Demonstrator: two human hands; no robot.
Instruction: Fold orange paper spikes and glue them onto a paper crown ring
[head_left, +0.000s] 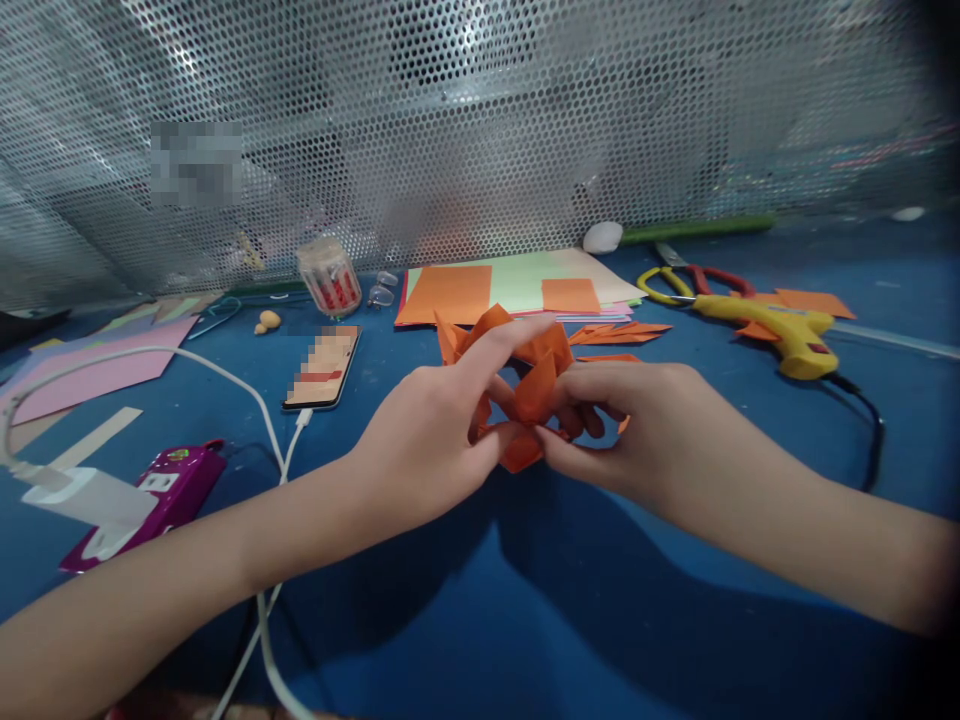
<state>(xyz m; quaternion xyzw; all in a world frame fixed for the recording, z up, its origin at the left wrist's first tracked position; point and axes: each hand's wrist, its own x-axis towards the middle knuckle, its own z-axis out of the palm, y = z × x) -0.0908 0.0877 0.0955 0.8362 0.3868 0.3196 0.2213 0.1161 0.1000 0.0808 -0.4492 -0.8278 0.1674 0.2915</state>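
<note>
An orange folded-paper piece [538, 385] with several pointed flaps is held above the blue table, in the middle of the view. My left hand [442, 425] grips it from the left, index finger stretched over its top and thumb at its lower front. From the right, my right hand [630, 410] pinches its front edge between thumb and fingers. Both thumbs nearly meet at the front. Part of the paper is hidden behind my fingers. Just beyond my right hand lie narrow folded orange paper strips [619, 333].
Behind stand stacked coloured sheets [517, 285] and a jar [328, 275]. A yellow glue gun [780, 325] and scissors [697, 280] lie right. Left are a phone [324, 368], purple power strip [176, 485], white cable [262, 620] and pink paper [112, 370]. Perforated metal [480, 130] borders the table.
</note>
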